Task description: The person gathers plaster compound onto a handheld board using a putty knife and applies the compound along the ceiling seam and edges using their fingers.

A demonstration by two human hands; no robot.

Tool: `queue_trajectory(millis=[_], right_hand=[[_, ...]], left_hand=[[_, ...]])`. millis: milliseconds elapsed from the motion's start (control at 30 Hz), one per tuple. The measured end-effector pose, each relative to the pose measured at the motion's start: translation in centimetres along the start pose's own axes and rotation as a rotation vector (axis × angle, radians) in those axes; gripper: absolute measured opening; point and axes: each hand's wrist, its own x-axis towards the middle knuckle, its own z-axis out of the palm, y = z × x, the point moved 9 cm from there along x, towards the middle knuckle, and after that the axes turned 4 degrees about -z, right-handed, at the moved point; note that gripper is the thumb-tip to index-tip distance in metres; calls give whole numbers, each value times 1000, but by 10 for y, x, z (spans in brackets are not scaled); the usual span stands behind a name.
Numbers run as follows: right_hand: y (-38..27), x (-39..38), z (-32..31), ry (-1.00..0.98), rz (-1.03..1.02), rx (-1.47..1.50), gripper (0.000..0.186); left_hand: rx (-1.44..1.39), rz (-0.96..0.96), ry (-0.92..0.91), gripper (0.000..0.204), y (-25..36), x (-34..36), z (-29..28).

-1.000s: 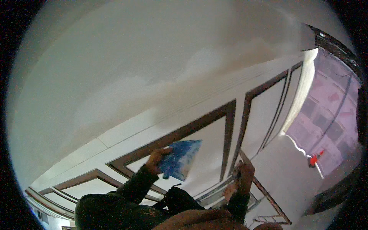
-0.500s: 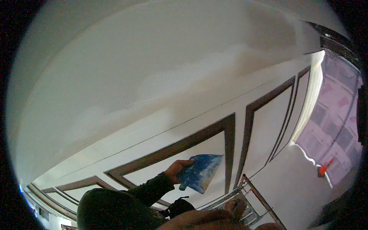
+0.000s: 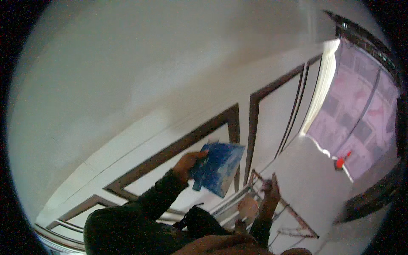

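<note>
My left hand is closed on the left edge of a flat blue board, four-sided and smeared with whitish filler. A small stub juts from its lower corner near my fingers. The board is held in the air before the panelled wall. My right hand is raised lower right of the board and apart from it, over a metal frame. Its fingers point upward but are dim and blurred, so whether they hold anything is unclear. A dark sleeve covers each forearm.
Dark brown moulding frames line the pale wall. Above them spreads a broad off-white surface with cloudy patches. To the right is a bright window opening with pinkish sheeting, and a red object at its lower edge.
The view has shifted, so wall and window sit further left and higher. My right hand has come up into sight at the lower right. The blue board stays in my left hand.
</note>
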Motion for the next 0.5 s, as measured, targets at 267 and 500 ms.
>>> queue_trajectory(millis=[267, 500], right_hand=[[-206, -4, 3, -57, -498, -180, 44], [-208, -36, 26, -157, -529, -352, 34]], left_hand=[[-33, 66, -359, 33, 44, -40, 61], [186, 184, -426, 39, 36, -45, 51]])
